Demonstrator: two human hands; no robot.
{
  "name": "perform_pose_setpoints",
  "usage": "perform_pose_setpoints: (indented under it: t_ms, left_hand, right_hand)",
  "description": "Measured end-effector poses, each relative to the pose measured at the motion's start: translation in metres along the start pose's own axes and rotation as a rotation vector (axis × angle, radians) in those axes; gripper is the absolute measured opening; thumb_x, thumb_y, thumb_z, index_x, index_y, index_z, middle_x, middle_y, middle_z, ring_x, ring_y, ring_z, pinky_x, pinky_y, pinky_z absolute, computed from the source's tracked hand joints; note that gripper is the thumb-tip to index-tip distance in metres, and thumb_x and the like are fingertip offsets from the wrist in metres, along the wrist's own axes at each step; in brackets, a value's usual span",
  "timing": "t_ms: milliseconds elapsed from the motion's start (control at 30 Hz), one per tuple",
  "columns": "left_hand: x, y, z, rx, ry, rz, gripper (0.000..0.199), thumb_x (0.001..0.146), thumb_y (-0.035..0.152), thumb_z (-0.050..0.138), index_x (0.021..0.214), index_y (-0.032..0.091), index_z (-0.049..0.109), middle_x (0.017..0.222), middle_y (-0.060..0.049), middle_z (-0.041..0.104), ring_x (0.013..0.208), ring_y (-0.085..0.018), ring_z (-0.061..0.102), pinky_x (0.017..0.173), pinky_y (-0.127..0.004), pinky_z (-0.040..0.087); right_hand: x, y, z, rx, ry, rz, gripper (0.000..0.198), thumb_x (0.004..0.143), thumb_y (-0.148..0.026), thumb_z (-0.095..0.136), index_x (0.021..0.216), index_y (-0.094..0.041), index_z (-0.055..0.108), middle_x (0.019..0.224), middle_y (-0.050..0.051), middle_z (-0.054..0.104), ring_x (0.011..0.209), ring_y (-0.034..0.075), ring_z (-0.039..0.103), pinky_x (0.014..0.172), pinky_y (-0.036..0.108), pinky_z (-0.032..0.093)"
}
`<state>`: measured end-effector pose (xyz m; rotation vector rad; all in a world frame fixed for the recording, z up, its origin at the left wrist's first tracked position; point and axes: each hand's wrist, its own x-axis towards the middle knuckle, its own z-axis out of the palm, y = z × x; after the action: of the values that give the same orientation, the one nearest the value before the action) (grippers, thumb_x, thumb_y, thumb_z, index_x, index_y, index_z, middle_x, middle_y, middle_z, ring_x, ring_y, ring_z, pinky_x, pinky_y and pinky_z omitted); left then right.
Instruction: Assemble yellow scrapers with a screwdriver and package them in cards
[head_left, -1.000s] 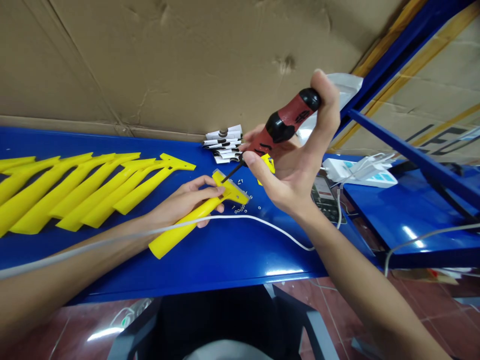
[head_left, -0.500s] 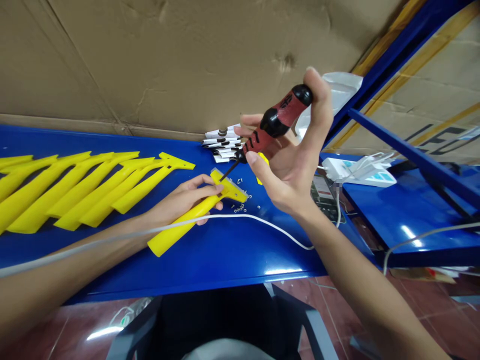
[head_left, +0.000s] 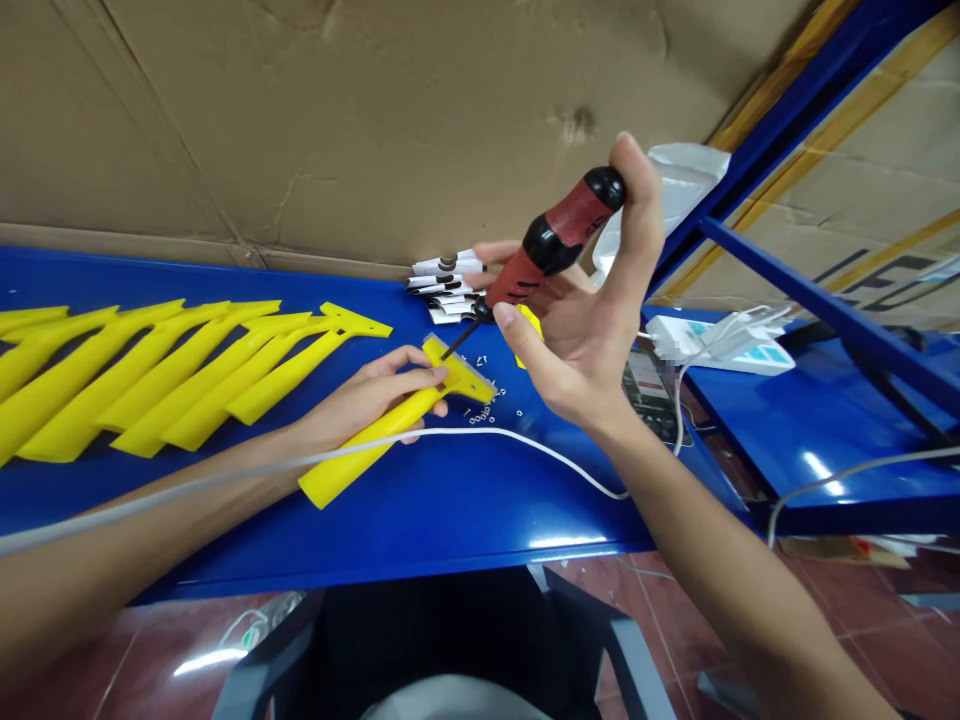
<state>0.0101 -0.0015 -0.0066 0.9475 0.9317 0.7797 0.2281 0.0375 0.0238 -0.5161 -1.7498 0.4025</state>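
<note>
My left hand [head_left: 382,393] is closed on a yellow plastic scraper [head_left: 367,447], whose wide head has a clear or pale strip along its far edge. My right hand [head_left: 589,330] grips a red and black screwdriver [head_left: 551,243], with the index finger on the end cap and the thumb near the collar. The screwdriver slants down to the left, its tip meeting the scraper head. Small loose screws and nuts [head_left: 480,412] lie on the blue table just beyond and beside the head. Another yellow piece [head_left: 529,335] is partly hidden behind my right hand.
Several yellow scrapers [head_left: 202,375] lie in an overlapping row on the left of the blue table [head_left: 480,510]. Folded printed papers [head_left: 448,285] sit by the cardboard wall. A white cable [head_left: 525,447] crosses in front. Right are a phone [head_left: 651,395] and a power strip [head_left: 750,345].
The screwdriver handle has turned about its axis, its markings now facing differently. My hands and the scraper stay almost where they were.
</note>
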Motion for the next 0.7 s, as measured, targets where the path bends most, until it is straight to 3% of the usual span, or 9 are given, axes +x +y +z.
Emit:
perform_pose_setpoints:
  t_ms: [233, 467, 633, 700]
  left_hand:
    - [-0.0008, -0.0019, -0.0007, 0.057, -0.069, 0.014, 0.04, 0.09, 0.044, 0.089, 0.102, 0.025, 0.055, 0.074, -0.003, 0.077, 0.044, -0.015, 0.065, 0.04, -0.021, 0.047]
    - [0.0, -0.0031, 0.0001, 0.001, -0.038, 0.022, 0.035, 0.092, 0.04, 0.086, 0.099, 0.024, 0.057, 0.075, -0.004, 0.077, 0.055, -0.015, 0.07, 0.049, -0.02, 0.052]
    - [0.0001, -0.0035, 0.0006, -0.009, -0.078, 0.023, 0.03, 0.094, 0.037, 0.084, 0.098, 0.022, 0.058, 0.074, -0.006, 0.078, 0.056, -0.017, 0.07, 0.054, -0.023, 0.055]
    - [0.001, -0.0039, 0.0003, -0.009, -0.099, 0.025, 0.03, 0.094, 0.036, 0.084, 0.098, 0.022, 0.058, 0.073, -0.006, 0.077, 0.055, -0.016, 0.07, 0.055, -0.023, 0.055]
  right_hand:
    - [0.0042, 0.0047, -0.0014, 0.027, 0.06, -0.08, 0.125, 0.081, -0.067, 0.092, 0.174, -0.054, 0.011, 0.189, 0.001, 0.013, 0.157, 0.04, 0.053, 0.11, 0.052, 0.066]
    - [0.0016, -0.0032, -0.0003, -0.002, -0.029, -0.045, 0.117, 0.095, -0.059, 0.081, 0.175, -0.057, -0.003, 0.187, 0.0, 0.022, 0.143, 0.035, 0.068, 0.11, 0.05, 0.068]
    - [0.0017, 0.0043, -0.0008, -0.015, 0.032, -0.039, 0.123, 0.087, -0.061, 0.088, 0.175, -0.056, 0.002, 0.188, 0.001, 0.015, 0.142, 0.036, 0.068, 0.105, 0.049, 0.071]
    - [0.0018, 0.002, -0.0005, -0.022, 0.032, -0.04, 0.118, 0.091, -0.063, 0.084, 0.175, -0.055, 0.002, 0.189, 0.0, 0.013, 0.144, 0.036, 0.067, 0.106, 0.048, 0.07]
